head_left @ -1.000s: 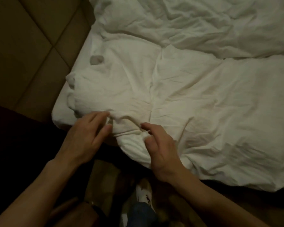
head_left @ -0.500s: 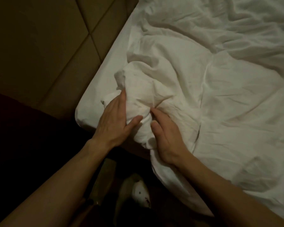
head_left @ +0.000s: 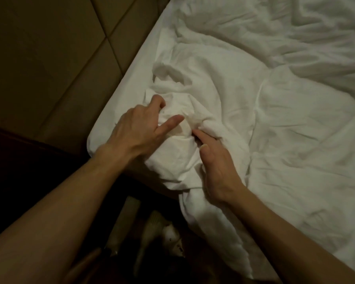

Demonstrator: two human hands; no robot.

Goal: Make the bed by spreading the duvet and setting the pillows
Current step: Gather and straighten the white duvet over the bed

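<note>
A rumpled white duvet (head_left: 285,124) covers the bed, with its corner bunched up at the mattress corner (head_left: 103,136). My left hand (head_left: 139,128) grips that bunched corner, fingers curled into the cloth and thumb stretched out over it. My right hand (head_left: 215,167) lies just to the right with its fingers dug into a fold of the same corner. No pillow is in view.
A padded brown headboard panel (head_left: 55,64) runs along the bed's left side. Below the mattress corner the floor is dark, with a pale slipper (head_left: 164,236) beside the bed edge. The duvet hangs over the near edge (head_left: 213,238).
The flat duvet corner was gathered into a bunch. Both hands pushed it toward the mattress corner, and my left fingers went from lying flat to curled into the cloth.
</note>
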